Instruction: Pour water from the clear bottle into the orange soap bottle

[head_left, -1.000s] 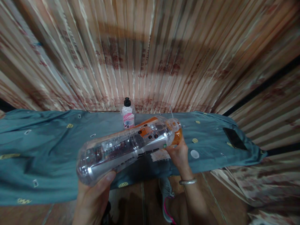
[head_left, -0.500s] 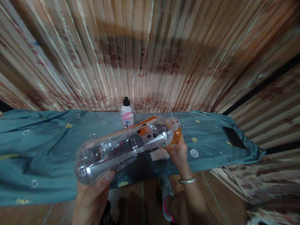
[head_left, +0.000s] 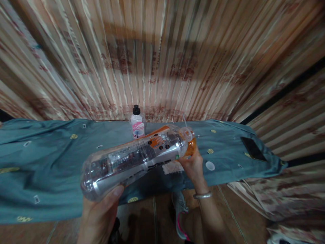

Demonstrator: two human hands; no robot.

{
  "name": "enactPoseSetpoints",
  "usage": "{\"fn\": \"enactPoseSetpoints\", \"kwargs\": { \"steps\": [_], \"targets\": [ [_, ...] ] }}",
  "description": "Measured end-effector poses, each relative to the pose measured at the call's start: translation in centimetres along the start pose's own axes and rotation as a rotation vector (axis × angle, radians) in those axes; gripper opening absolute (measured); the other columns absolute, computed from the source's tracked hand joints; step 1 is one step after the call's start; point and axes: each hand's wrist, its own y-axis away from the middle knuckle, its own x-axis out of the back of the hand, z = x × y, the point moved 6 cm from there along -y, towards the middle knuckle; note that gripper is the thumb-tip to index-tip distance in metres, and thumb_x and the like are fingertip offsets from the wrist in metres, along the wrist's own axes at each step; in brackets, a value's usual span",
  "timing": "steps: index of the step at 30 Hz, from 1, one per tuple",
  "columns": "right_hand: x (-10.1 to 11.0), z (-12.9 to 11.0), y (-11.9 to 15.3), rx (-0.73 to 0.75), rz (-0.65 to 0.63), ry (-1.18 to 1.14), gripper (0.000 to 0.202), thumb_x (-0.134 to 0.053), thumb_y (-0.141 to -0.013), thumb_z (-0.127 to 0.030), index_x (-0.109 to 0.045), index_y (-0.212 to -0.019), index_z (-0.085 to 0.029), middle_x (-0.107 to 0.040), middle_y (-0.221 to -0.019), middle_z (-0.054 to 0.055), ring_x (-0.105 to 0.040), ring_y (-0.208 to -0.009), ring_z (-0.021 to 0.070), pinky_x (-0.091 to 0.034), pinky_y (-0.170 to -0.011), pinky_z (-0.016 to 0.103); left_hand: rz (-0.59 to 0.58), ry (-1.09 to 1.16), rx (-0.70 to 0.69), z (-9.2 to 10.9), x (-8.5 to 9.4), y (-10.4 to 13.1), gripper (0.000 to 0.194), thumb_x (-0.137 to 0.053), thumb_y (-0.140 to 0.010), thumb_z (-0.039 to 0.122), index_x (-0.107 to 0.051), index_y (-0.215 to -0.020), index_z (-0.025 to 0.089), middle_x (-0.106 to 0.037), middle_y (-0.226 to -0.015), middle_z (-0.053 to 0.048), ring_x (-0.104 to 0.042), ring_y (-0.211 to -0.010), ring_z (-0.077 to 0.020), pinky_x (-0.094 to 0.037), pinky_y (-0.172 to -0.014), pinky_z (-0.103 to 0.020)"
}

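Observation:
A large clear plastic bottle with a silver and orange label lies tilted across the middle, its neck toward the right. My left hand grips its base from below, the thumb on the near side. At the neck end, my right hand, with a bracelet on the wrist, is wrapped round a small container of orange liquid. The big bottle's mouth meets the top of that container, where a thin clear strip sticks up. Behind the big bottle stands a small bottle with a black cap and pink label.
A teal patterned cloth covers the table. On it are a black phone at the right, a white round disc and a whitish crumpled piece near my right hand. Striped curtains hang behind. A shoe shows below.
The big bottle's base has shifted very slightly to the left. Both hands keep their holds.

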Motion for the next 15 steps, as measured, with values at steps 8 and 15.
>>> {"fn": "enactPoseSetpoints", "kwargs": {
  "steps": [8, 15],
  "targets": [
    [0.10, 0.24, -0.07, 0.014, -0.015, 0.000, 0.076, -0.089, -0.067, -0.044, -0.071, -0.138, -0.023, -0.089, -0.105, 0.006, -0.086, -0.091, 0.0326, -0.070, -0.076, 0.040, -0.010, 0.002, 0.020, -0.05, -0.17, 0.06, 0.062, -0.106, -0.065, 0.034, -0.080, -0.121, 0.030, -0.086, -0.110, -0.005, -0.080, -0.121, -0.0362, -0.070, -0.098, -0.043],
    [0.16, -0.56, 0.16, -0.005, 0.006, -0.014, 0.074, -0.089, -0.066, -0.045, -0.071, -0.135, -0.024, -0.089, -0.106, 0.006, -0.086, -0.091, 0.0326, -0.071, -0.079, 0.042, -0.002, -0.007, 0.025, 0.08, -0.25, 0.12, 0.063, -0.107, -0.064, 0.036, -0.079, -0.120, 0.031, -0.087, -0.109, -0.004, -0.081, -0.118, -0.0358, -0.071, -0.094, -0.042]
  ]
}}
